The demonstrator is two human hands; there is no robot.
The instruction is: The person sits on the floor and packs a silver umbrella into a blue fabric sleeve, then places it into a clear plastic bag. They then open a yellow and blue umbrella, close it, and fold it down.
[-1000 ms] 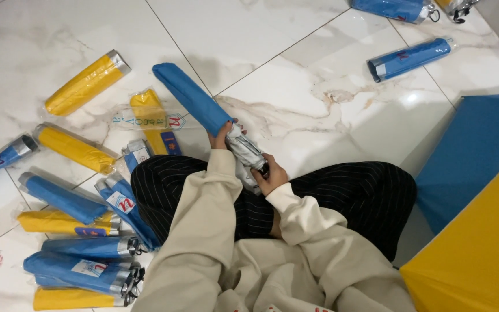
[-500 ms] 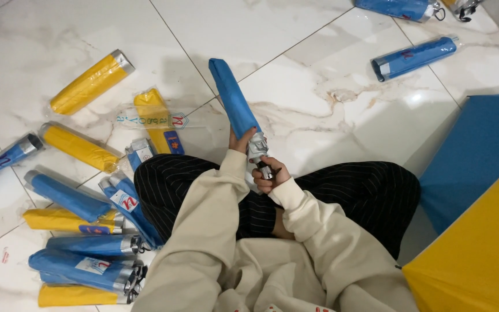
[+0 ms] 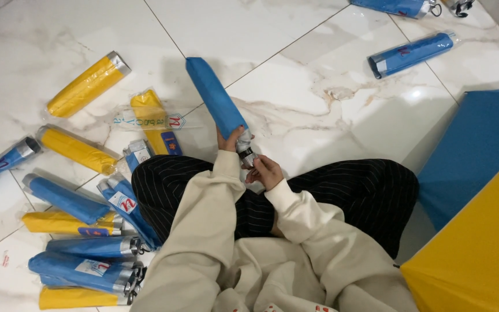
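Note:
I sit cross-legged on a marble floor in a cream sweatshirt and black striped trousers. My left hand (image 3: pixel 230 140) grips the lower end of a folded blue umbrella in its sleeve (image 3: pixel 215 95), which points up and away to the left. My right hand (image 3: pixel 265 171) pinches the umbrella's dark handle end (image 3: pixel 247 155) just below the left hand. Both hands sit above my knees.
Several wrapped blue and yellow folded umbrellas (image 3: pixel 82 268) lie piled on the floor at my left, with a yellow one (image 3: pixel 88 85) farther out. Another blue one (image 3: pixel 411 54) lies at the upper right. An open blue-and-yellow umbrella canopy (image 3: pixel 480 219) fills the right edge.
The blue umbrella has swung from lying low to the left into a steeper position pointing away. My right hand has shifted down onto its handle end.

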